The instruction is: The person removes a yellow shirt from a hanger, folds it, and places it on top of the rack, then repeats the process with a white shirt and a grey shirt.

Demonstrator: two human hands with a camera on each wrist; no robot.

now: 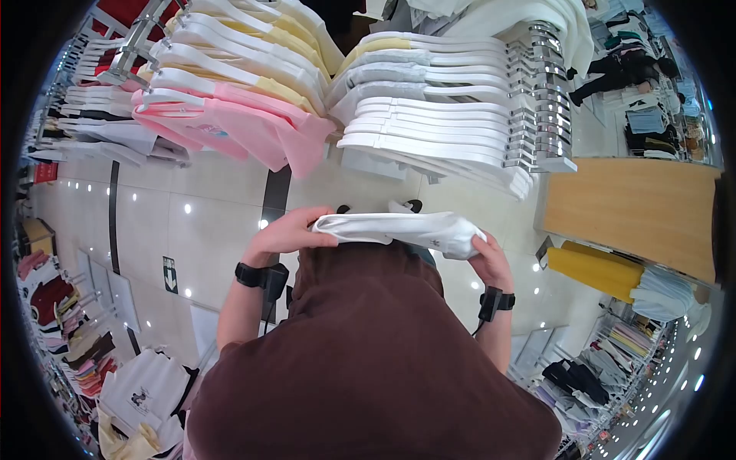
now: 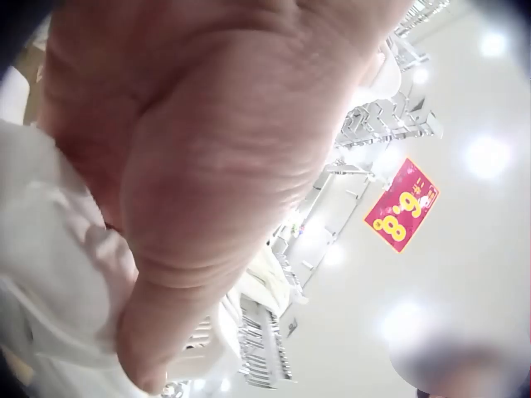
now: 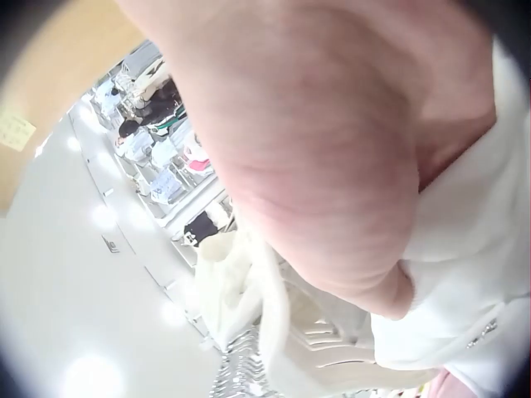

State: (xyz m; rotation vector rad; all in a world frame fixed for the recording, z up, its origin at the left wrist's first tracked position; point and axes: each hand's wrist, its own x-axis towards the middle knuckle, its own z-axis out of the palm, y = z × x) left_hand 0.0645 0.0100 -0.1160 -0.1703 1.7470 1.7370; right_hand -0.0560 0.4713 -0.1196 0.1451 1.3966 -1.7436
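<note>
A white garment (image 1: 391,226) is stretched sideways between the two hands, in front of the body in the head view. A small dark mark shows near its right end. The left hand (image 1: 291,231) grips one end, its thumb on the near side. At the other end the right hand (image 1: 491,261) pinches the cloth between thumb and fingers. In the left wrist view the thumb of the left hand (image 2: 224,149) presses against the white garment (image 2: 50,240). The right wrist view has the right hand (image 3: 332,157) holding the white garment (image 3: 481,249), the other fingers hidden behind it.
Ahead stands a rack of white hangers (image 1: 429,115) on a chrome rail (image 1: 550,92). Pink tops (image 1: 230,123) hang at its left. To the right is a wooden panel (image 1: 629,215) with yellow cloth (image 1: 594,272) beside it. A red price sign (image 2: 403,205) hangs overhead.
</note>
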